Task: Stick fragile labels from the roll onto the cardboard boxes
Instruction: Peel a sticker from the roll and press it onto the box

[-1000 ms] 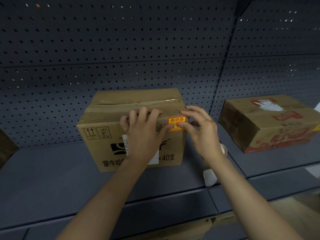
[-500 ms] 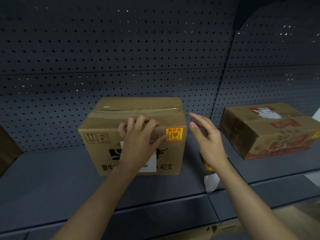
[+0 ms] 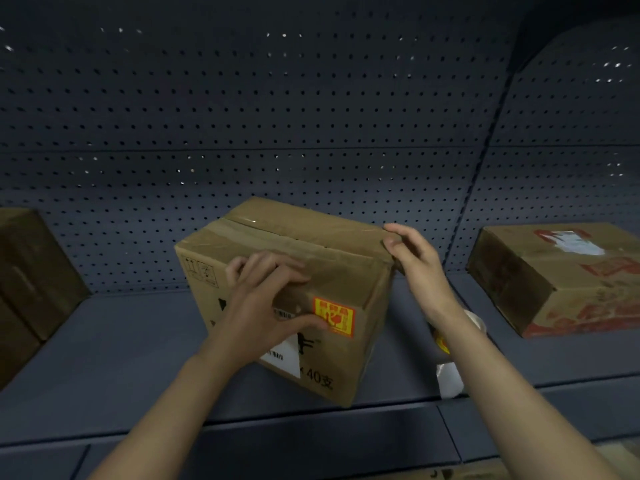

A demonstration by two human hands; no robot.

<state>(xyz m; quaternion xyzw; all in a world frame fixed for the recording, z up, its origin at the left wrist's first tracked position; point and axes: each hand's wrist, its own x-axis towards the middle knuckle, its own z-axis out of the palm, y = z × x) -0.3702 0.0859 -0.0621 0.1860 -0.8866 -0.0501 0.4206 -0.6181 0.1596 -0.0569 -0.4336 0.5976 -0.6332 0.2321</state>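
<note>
A brown cardboard box (image 3: 339,271) stands turned at an angle on the dark shelf, its front right corner close to the shelf's front edge. An orange-and-red fragile label (image 3: 333,317) is stuck on its front face near the right edge. My left hand (image 3: 263,303) grips the front top edge, thumb beside the label. My right hand (image 3: 414,261) holds the box's top right corner. The label roll (image 3: 476,322) lies on the shelf behind my right wrist, mostly hidden, with a white strip (image 3: 449,379) trailing forward.
Another cardboard box with red print (image 3: 568,278) sits on the shelf at the right. A dark box (image 3: 31,271) is at the left edge. A perforated panel (image 3: 277,116) backs the shelf (image 3: 121,358).
My right hand left the label and took the box's right top corner. Both hands have swung the box so its right end comes forward.
</note>
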